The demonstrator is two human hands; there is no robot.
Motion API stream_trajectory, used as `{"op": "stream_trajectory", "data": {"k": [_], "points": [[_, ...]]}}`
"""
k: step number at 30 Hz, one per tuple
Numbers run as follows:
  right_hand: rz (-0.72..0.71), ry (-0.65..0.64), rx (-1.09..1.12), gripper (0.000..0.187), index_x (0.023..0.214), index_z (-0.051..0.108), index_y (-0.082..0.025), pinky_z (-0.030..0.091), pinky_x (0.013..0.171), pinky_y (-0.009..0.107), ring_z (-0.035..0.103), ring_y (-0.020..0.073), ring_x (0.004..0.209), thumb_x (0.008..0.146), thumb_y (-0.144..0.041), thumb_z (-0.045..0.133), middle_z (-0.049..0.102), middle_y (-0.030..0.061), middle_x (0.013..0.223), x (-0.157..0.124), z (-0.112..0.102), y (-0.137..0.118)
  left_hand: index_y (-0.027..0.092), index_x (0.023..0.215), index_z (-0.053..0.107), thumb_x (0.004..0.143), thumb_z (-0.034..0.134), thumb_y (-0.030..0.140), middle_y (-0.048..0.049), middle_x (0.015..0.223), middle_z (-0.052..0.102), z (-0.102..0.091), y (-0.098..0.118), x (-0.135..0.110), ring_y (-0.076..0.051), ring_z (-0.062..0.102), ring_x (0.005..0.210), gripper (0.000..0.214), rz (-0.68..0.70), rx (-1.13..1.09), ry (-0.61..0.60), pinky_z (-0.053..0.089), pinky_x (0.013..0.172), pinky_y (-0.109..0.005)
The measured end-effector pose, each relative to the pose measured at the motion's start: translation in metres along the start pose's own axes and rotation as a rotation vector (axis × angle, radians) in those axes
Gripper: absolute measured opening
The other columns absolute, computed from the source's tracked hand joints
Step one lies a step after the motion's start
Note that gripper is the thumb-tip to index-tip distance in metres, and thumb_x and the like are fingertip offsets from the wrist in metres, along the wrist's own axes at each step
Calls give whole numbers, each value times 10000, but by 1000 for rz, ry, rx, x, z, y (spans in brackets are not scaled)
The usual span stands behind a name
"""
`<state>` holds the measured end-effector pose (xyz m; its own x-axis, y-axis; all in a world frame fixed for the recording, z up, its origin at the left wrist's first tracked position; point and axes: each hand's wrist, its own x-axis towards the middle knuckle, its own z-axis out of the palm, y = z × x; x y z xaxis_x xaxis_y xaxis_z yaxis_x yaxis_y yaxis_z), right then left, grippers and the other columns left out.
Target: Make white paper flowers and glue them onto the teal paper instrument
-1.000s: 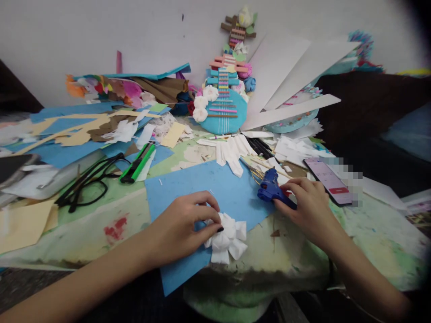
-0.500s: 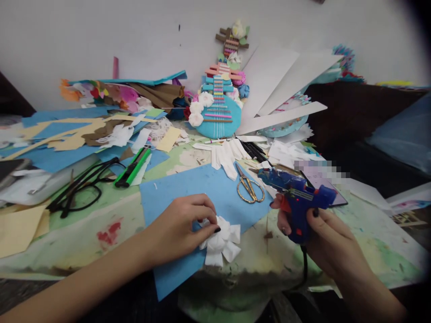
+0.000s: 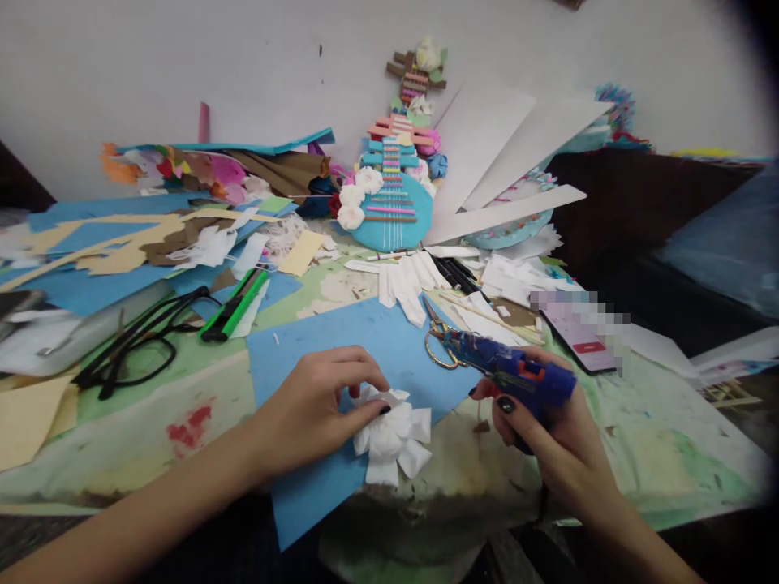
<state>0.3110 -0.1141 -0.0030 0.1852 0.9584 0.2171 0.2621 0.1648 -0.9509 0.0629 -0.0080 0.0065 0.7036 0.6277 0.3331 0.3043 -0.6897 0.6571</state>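
Observation:
A white paper flower point(image 3: 394, 438) lies on a blue sheet point(image 3: 322, 478) near the table's front edge. At its upper left edge, my left hand point(image 3: 332, 401) has thumb and fingers closed on a petal. My right hand point(image 3: 551, 434) is wrapped round a blue glue gun point(image 3: 517, 369), held to the right of the flower with its nozzle pointing left. The nozzle overlaps the gold-handled scissors point(image 3: 441, 337) in the view; whether they touch I cannot tell. White paper strips point(image 3: 405, 284) lie at the sheet's far edge.
To the left lie a green box cutter point(image 3: 236, 304), black glasses point(image 3: 137, 349) and paper scraps. A blue guitar-shaped craft point(image 3: 395, 207) with white flowers stands against the wall. A phone point(image 3: 581, 337) lies at the right, near black pens point(image 3: 454, 274).
My right hand has moved left and turned the glue gun, bringing its nozzle nearer the flower and over the scissors in view. My left hand stays at the flower.

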Motion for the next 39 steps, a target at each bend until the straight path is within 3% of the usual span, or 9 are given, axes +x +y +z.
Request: {"op": "stream_trajectory", "data": {"k": [2, 5, 12, 17, 22, 25, 28, 33, 39], "points": [[-68, 18, -160, 456, 1263, 318, -318, 465, 531, 275, 560, 136, 620, 885, -279, 570, 618, 57, 1023, -3, -2, 2, 172, 860, 698, 819, 609, 168, -22, 788, 669, -1, -1, 1, -85, 554, 606, 98, -8, 23, 12, 406, 506, -176], [-124, 45, -367, 476, 1258, 322, -296, 487, 542, 294, 595, 164, 660, 863, -266, 587, 607, 54, 955, -7, -4, 3, 169, 849, 690, 822, 585, 149, -4, 732, 669, -3, -1, 2, -78, 538, 573, 110, -23, 56, 78, 399, 497, -172], [-333, 97, -515, 429, 1164, 435, -301, 506, 548, 299, 619, 191, 770, 800, -204, 641, 529, 73, 1068, -12, -11, -9, 169, 858, 693, 798, 556, 78, -9, 797, 705, -9, 1, 2, -77, 563, 595, 175, -39, 50, 147, 427, 514, -173], [-101, -7, -274, 362, 1099, 471, -328, 458, 380, 250, 585, 135, 555, 796, -272, 661, 549, 49, 1013, -19, -13, -28, 182, 887, 696, 839, 528, 73, -27, 890, 708, -16, 5, 9, -113, 624, 757, 206, 2, -35, 140, 465, 572, -192], [218, 42, -120, 425, 1116, 432, -343, 410, 311, 254, 463, 89, 351, 778, -426, 676, 600, 17, 861, -30, 5, -60, 228, 993, 695, 887, 514, 108, -27, 1067, 641, -40, 35, 21, -148, 580, 1020, 241, 241, -84, 23, 464, 905, -272], [235, 20, -167, 375, 1066, 439, -343, 342, 310, 233, 408, 86, 334, 784, -453, 660, 589, -21, 694, -31, 16, -72, 277, 1047, 697, 917, 427, 102, -21, 1070, 597, -49, 57, 30, -152, 546, 1045, 347, 336, -34, -100, 451, 915, -264], [187, -17, -195, 343, 1015, 450, -335, 254, 296, 227, 342, 71, 305, 778, -490, 644, 551, -51, 578, -27, 23, -74, 312, 973, 712, 884, 464, 85, -5, 995, 601, -50, 68, 38, -164, 546, 998, 348, 403, 15, -153, 462, 894, -281], [207, -31, -177, 363, 1026, 454, -332, 197, 270, 232, 301, 59, 283, 761, -466, 661, 585, -50, 584, -23, 26, -69, 286, 816, 711, 802, 545, 37, -6, 908, 613, -42, 66, 45, -174, 549, 931, 300, 448, 16, -106, 475, 880, -310], [274, -75, -153, 349, 1029, 445, -339, 211, 289, 218, 322, 66, 299, 776, -441, 663, 607, -41, 622, -20, 29, -71, 294, 791, 725, 849, 530, 100, -9, 931, 627, -38, 57, 47, -186, 561, 954, 281, 467, 1, -87, 495, 867, -350]]}}
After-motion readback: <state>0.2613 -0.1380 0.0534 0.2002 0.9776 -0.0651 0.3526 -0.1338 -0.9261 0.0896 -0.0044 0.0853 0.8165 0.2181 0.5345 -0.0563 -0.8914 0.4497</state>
